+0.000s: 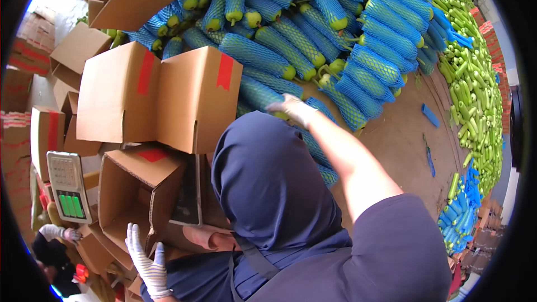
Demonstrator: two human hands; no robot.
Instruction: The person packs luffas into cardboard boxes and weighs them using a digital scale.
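My right hand (293,110), in a white glove, reaches from a navy short sleeve (391,246) into the pile. Its blurred fingers close over the end of a blue-netted gourd (260,94), which is also smeared by motion. My left hand (148,265), in a striped white glove, holds nothing, its fingers apart. It is just below an open cardboard box (137,190) tipped on its side. A navy-hooded head (268,162) hides part of the middle. Beyond the right hand lie many more netted gourds (285,39), green ends showing.
Open cartons (117,86) with red tape stand at left. A scale display (70,187) with green digits is beside them. Bare gourds (475,112) heap along the right. A co-worker's gloved hand (59,233) shows at lower left. Blue net scraps (429,114) lie on the floor (400,140).
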